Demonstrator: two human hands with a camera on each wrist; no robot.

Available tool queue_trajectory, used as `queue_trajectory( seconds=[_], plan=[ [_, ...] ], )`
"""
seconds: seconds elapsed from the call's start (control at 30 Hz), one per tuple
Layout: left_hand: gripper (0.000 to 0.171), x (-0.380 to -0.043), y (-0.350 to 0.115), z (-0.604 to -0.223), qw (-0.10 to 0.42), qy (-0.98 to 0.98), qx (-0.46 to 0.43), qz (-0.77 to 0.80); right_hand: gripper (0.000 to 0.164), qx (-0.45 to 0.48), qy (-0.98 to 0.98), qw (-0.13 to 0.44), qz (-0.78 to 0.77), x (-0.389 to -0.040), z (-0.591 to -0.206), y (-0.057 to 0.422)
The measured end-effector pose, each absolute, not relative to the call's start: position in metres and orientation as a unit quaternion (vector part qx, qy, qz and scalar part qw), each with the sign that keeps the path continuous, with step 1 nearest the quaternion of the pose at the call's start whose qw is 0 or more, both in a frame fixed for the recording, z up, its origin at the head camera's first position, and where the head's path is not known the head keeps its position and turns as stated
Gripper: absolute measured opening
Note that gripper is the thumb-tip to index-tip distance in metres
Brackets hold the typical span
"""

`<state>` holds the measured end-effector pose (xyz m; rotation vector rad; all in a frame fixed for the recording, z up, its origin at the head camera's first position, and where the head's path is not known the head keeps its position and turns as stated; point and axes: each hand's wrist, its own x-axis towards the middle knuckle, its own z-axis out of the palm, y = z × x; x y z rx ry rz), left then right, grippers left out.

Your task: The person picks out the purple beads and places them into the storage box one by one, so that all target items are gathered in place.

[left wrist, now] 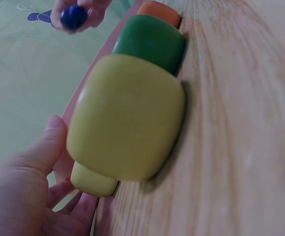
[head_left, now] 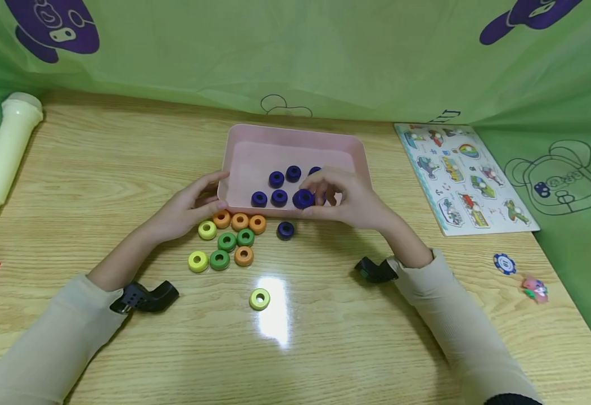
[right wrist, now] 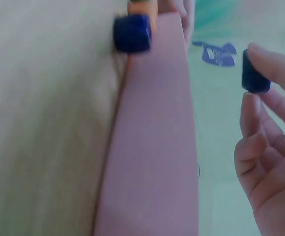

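My right hand (head_left: 343,197) pinches a dark blue ring (head_left: 303,199) between thumb and fingertips, over the front of a pink tray (head_left: 295,134). The right wrist view shows this ring (right wrist: 255,73) held above the tray wall. Inside the tray lie several more dark blue rings (head_left: 279,197), some partly behind the hand. At the tray's left front corner, my left hand (head_left: 184,205) grips the side, thumb toward the front wall and fingers along the left edge. One dark blue ring (head_left: 285,230) sits on the table just outside the front wall.
Orange (head_left: 244,256), green (head_left: 219,260) and yellow rings (head_left: 198,261) cluster before the tray; one yellow ring (head_left: 260,299) lies nearer. A picture puzzle board (head_left: 464,180), a poker chip (head_left: 505,264) and a small pink figure (head_left: 535,289) are right. A pale tube (head_left: 7,152) lies left.
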<state>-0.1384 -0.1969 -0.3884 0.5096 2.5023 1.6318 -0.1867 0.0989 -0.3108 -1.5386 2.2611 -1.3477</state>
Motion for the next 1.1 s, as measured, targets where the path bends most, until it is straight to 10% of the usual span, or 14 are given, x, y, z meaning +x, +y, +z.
queue_trajectory(
  seconds=[1.1],
  plan=[
    [0.054, -0.141, -0.198, -0.39, 0.053, 0.818, 0.181, 0.544, 0.033, -0.304, 0.896, 0.088, -0.312, -0.246, -0.353, 0.072]
  ],
)
